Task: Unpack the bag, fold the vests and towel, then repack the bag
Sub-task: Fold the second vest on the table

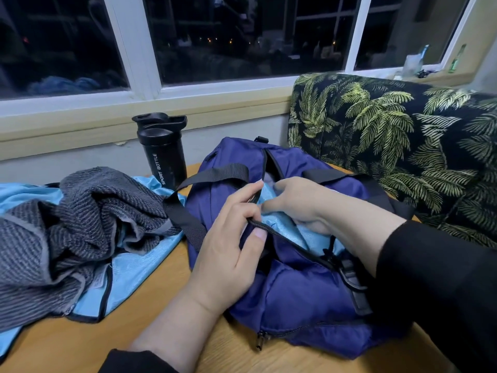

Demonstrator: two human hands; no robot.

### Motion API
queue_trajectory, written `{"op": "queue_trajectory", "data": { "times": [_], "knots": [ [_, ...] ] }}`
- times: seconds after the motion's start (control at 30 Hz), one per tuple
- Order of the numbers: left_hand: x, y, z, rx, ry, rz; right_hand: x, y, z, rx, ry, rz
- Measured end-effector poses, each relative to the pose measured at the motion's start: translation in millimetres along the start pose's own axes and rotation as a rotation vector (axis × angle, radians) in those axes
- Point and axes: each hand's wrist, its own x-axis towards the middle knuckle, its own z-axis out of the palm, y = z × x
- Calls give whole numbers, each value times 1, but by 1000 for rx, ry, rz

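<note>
A dark blue duffel bag (295, 297) with black straps lies on the wooden table, its top zip open. My left hand (228, 246) grips the near zip edge of the opening between thumb and fingers. My right hand (301, 203) reaches into the opening, fingers curled around a light blue vest (285, 222) that shows inside the bag. To the left a crumpled grey striped towel (61, 230) lies on top of another light blue vest (129, 273) spread on the table.
A black sport bottle (162, 152) stands behind the towel, near the wall under the window. A palm-print sofa back (390, 135) rises to the right of the bag. Bare wooden table (80, 343) shows at the front left.
</note>
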Motion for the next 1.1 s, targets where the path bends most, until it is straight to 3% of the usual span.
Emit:
{"op": "queue_trajectory", "data": {
  "times": [0.13,0.23,0.3,0.43,0.57,0.67,0.73,0.93,1.1],
  "knots": [
    [2,2,-1,7,54,68,-7,-5,-1,159,-247,90],
    [1,3,-2,17,105,139,-2,-8,0,536,-199,65],
    [1,3,-2,36,112,180,-3,-8,6,629,-203,53],
    [1,4,-1,56,77,201,-19,-5,19,256,-331,67],
    [-1,3,-1,24,-5,2,-15,-12,-5,-422,-57,-146],
    [1,5,-1,124,-167,-208,-7,0,-25,-688,150,-240],
    [1,4,1,227,-249,-269,-9,11,-35,-832,189,-220],
    [3,3,4,295,-418,-415,-7,34,-29,-891,83,-144],
    [5,-2,8,305,-520,-350,-12,36,-27,-592,203,-299]
  ]
}}
